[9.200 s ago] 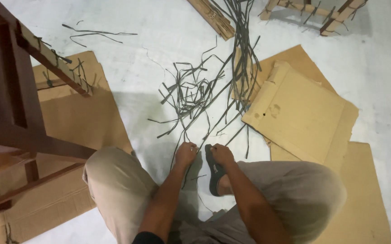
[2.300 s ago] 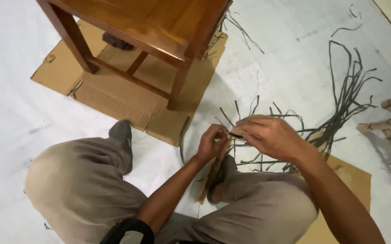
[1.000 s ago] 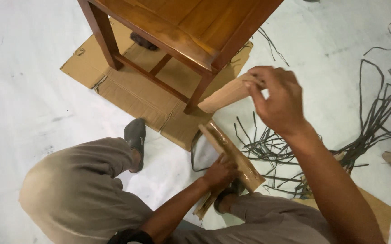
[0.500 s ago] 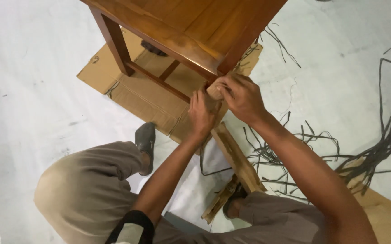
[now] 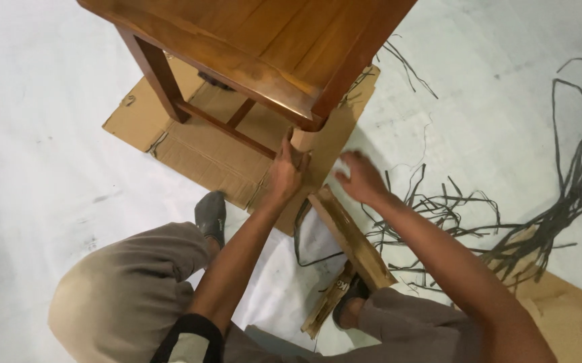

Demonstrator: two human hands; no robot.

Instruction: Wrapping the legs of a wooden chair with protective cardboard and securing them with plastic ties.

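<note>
Your left hand (image 5: pixel 284 173) wrapped its grip around the cardboard sleeve (image 5: pixel 302 141) on the wooden chair's (image 5: pixel 264 40) near leg, steadying it, while your right hand (image 5: pixel 360 178) hovered open beside that leg.

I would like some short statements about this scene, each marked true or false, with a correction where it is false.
1. The left hand holds the cardboard sleeve on the brown wooden chair's leg. True.
2. The right hand grips that leg. False: it hovers apart, over the floor.
3. The chair stands on flat brown cardboard. True.
4. The dark plastic strips lie left of the person. False: they lie right.
</note>
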